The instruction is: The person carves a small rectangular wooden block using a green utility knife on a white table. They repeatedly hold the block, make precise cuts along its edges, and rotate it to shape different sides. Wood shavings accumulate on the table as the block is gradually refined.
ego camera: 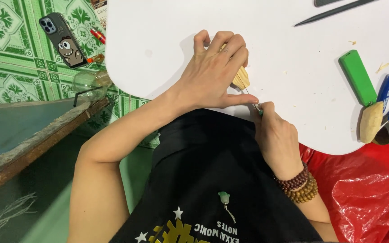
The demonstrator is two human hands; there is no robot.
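My left hand point(214, 69) lies flat over a pale wooden piece point(241, 78), pressing it against the white table point(158, 45) near its front edge. Only the piece's ribbed right end shows past my fingers. My right hand point(273, 135) is closed around a thin tool with a green handle point(260, 112), whose fine metal tip touches the wood just below my left thumb. Bead bracelets circle my right wrist.
A green rectangular block point(357, 76), blue pens point(386, 92), a carved pale wood piece point(371, 121) and dark thin tools point(334, 12) lie on the right of the table. A phone point(63, 39) and a clear bottle point(90, 83) rest on the green patterned floor. Red plastic bag point(365, 189) at lower right.
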